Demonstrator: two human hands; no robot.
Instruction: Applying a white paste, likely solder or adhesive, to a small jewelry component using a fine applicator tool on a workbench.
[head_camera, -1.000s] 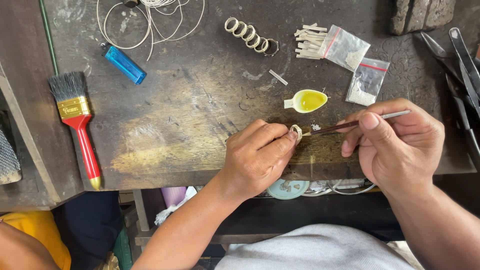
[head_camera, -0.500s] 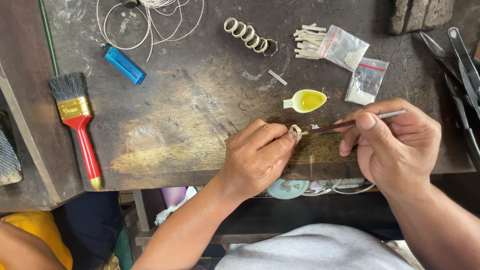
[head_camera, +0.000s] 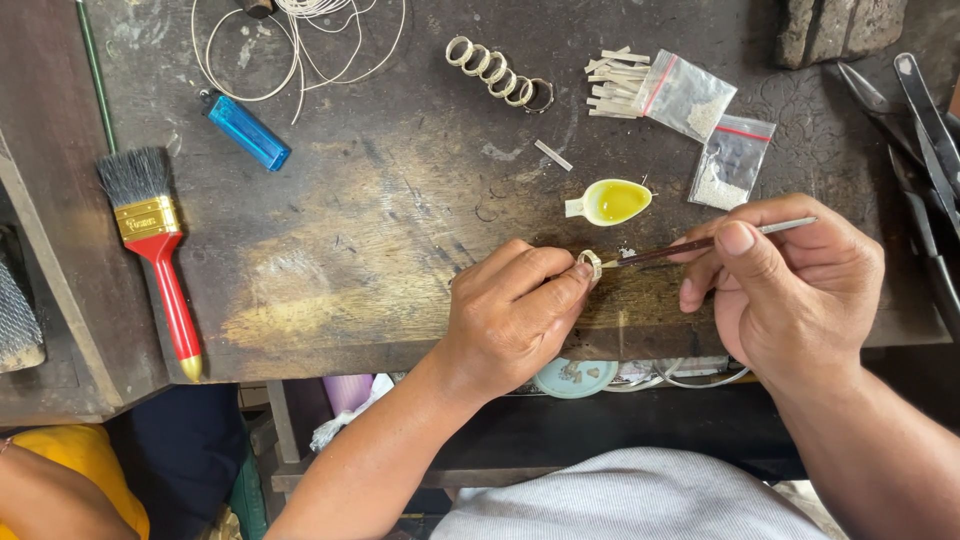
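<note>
Head view: looking straight down on a scarred, dark wooden bench (head_camera: 380, 230), its middle rubbed pale and yellowish.
Ring: a small pale metal ring (head_camera: 591, 263), broad-banded, standing on edge near the bench's front edge, pinched at the fingertips of the left hand.
Left hand: the left hand (head_camera: 515, 315) is curled knuckles-up, thumb and forefinger closed on the ring.
Brush: a thin dark-stemmed brush (head_camera: 690, 247) with a grey metal end lies nearly level, its fine tip touching the ring's right side.
Right hand: the right hand (head_camera: 790, 285) grips the brush like a pen, thumb on top, the other fingers folded under.
Spoon: a small white spoon (head_camera: 610, 202), teardrop-shaped, holds glossy yellow liquid just above the ring.
Bags: two clear bags (head_camera: 712, 130) with red seal strips, each with pale powder, lie up and to the right.
Strips: a loose heap of short pale flat strips (head_camera: 615, 83) sits touching the upper bag.
Rings: a row of overlapping pale rings (head_camera: 497, 72) lies at the top.
Wire: thin white wire (head_camera: 300, 40) in loose coils, top left.
Lighter: translucent blue, oblong lighter (head_camera: 245, 128).
Paintbrush: flat paintbrush (head_camera: 150, 240), black bristles, brass ferrule, glossy red handle.
Tools: dark steel tools (head_camera: 920, 130) at the right edge.
</note>
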